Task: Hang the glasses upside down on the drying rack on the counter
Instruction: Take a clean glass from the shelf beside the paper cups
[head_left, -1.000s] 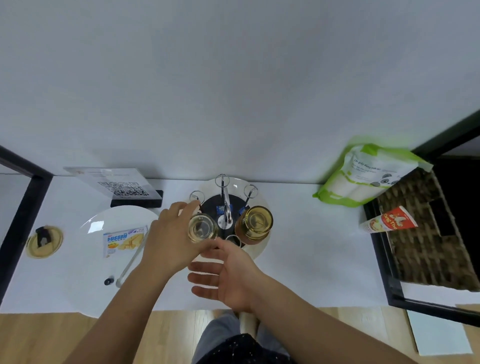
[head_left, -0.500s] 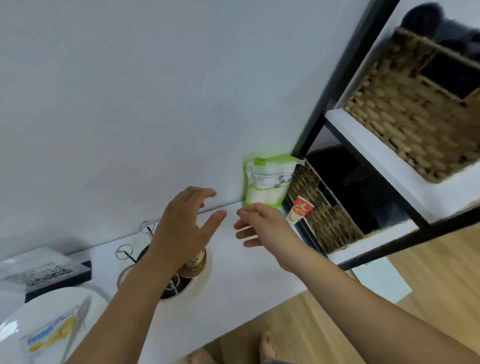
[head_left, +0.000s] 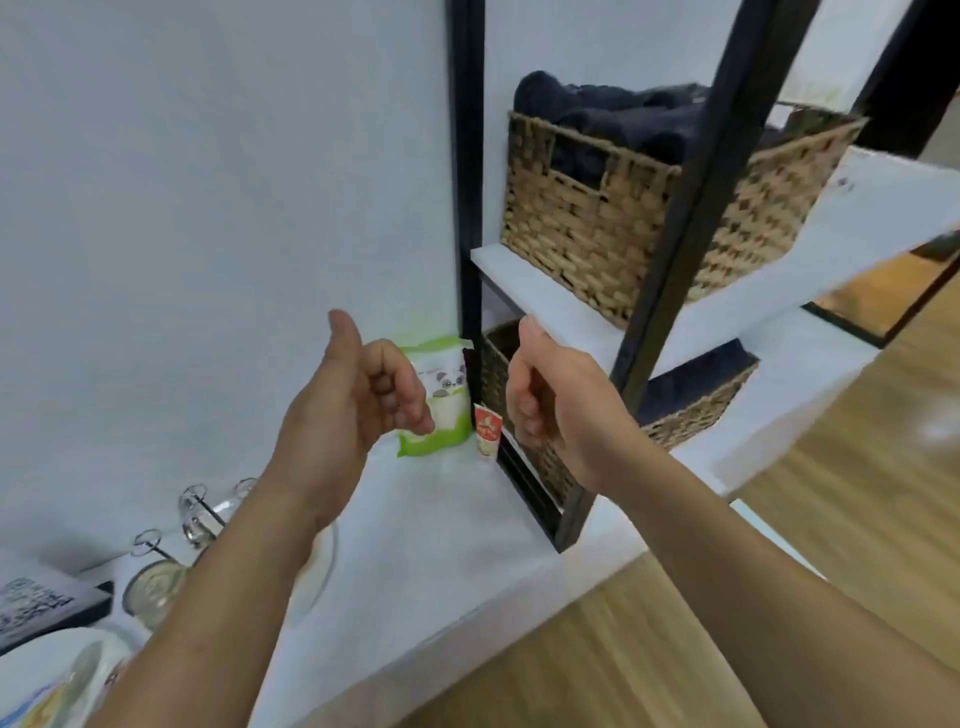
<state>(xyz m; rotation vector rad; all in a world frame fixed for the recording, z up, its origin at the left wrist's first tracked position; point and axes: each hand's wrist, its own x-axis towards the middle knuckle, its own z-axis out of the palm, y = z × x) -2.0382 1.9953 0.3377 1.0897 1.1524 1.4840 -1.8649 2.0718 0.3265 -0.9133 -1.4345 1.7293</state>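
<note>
The drying rack (head_left: 150, 540) with wire loop arms stands at the lower left on the white counter (head_left: 431, 525), partly hidden by my left forearm. One clear glass (head_left: 200, 514) hangs upside down on it, and another glass (head_left: 153, 590) shows its base lower left. My left hand (head_left: 358, 400) is raised above the counter with fingers curled and thumb up, holding nothing. My right hand (head_left: 550, 400) is raised beside it, fingers curled, thumb up, also empty. Both hands are well away from the rack.
A green and white pouch (head_left: 441, 395) leans on the wall with a small red cup (head_left: 487, 431) beside it. A black-framed shelf (head_left: 670, 270) holds wicker baskets (head_left: 623, 218) on the right. A white plate (head_left: 47, 670) and a QR sign (head_left: 31, 603) lie at the lower left.
The view has swung up and to the right, away from the rack. My left hand left the glass on the rack; both hands rose and curled with thumbs up.
</note>
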